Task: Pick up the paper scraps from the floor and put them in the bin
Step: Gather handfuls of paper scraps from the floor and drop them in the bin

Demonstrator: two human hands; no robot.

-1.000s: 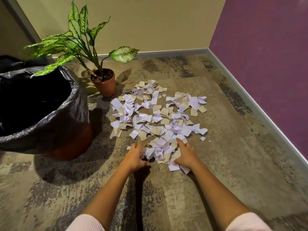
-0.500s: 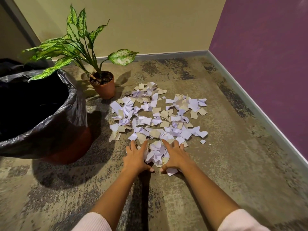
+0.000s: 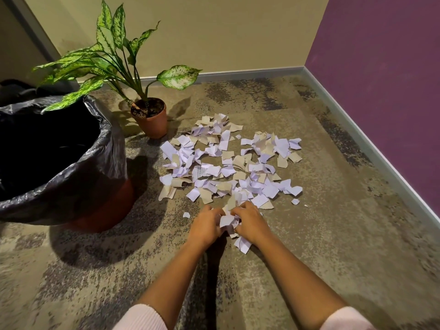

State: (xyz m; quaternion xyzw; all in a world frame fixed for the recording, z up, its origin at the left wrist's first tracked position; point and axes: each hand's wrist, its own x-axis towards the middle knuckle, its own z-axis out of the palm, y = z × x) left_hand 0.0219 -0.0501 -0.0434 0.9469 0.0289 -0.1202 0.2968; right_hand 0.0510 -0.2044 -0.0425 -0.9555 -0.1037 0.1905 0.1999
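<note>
Several white and tan paper scraps (image 3: 228,163) lie spread over the carpet in the middle of the view. At the near edge of the pile, my left hand (image 3: 206,226) and my right hand (image 3: 250,222) are pressed together, fingers curled round a bunch of scraps (image 3: 228,221) between them. One white scrap (image 3: 242,245) pokes out under my right hand. The bin (image 3: 71,163), lined with a black plastic bag, stands to the left with its mouth open.
A potted plant (image 3: 150,115) in a brown pot stands behind the pile, its leaves reaching over the bin. A tan wall runs along the back and a purple wall (image 3: 381,79) along the right. A small stray scrap (image 3: 186,215) lies left of my hands.
My hands were flat and apart on the near scraps; they have since drawn together and curled round a bunch of them.
</note>
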